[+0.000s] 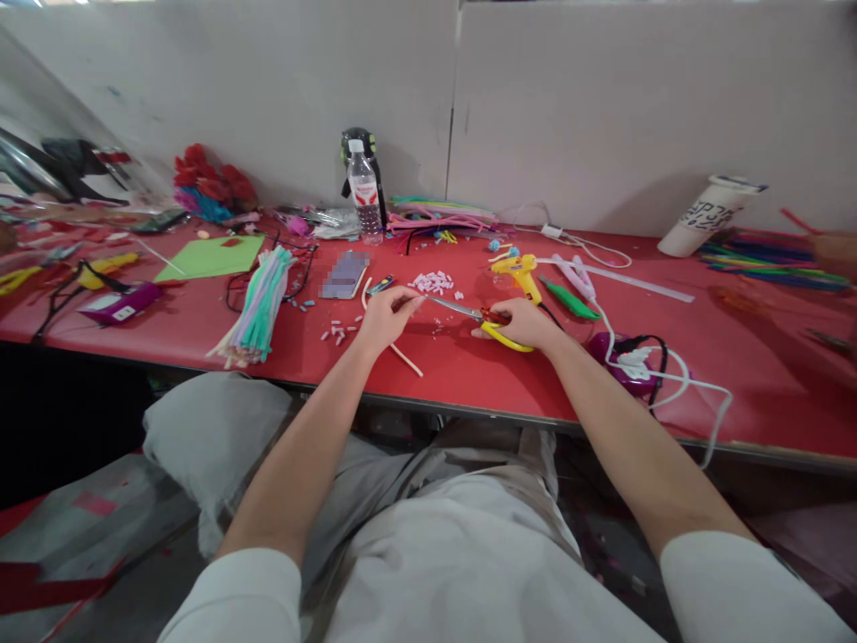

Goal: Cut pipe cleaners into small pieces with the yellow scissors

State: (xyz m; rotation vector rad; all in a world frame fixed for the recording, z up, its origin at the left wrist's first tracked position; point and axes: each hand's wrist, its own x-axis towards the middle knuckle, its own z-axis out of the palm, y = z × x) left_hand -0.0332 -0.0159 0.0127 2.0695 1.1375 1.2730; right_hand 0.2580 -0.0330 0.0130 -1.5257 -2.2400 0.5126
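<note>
My left hand (389,314) is closed in a pinch over the red table. A cream pipe cleaner (406,359) runs behind this hand and shows on both sides of it; the part inside the fingers is mostly hidden. My right hand (519,321) grips yellow-handled scissors (507,338), their blades pointing left at my left fingertips. How far the blades are parted is too small to tell. Short pale pink pieces (434,283) lie in a pile just beyond the blades. More pale pieces (339,332) are scattered left of my left hand.
A bundle of pastel pipe cleaners (258,308) lies at the left, near a phone (345,274). A water bottle (365,198) stands behind. Right of my hands are a yellow glue gun (520,272), a green tool (570,299) and a purple box (619,364) with white cables.
</note>
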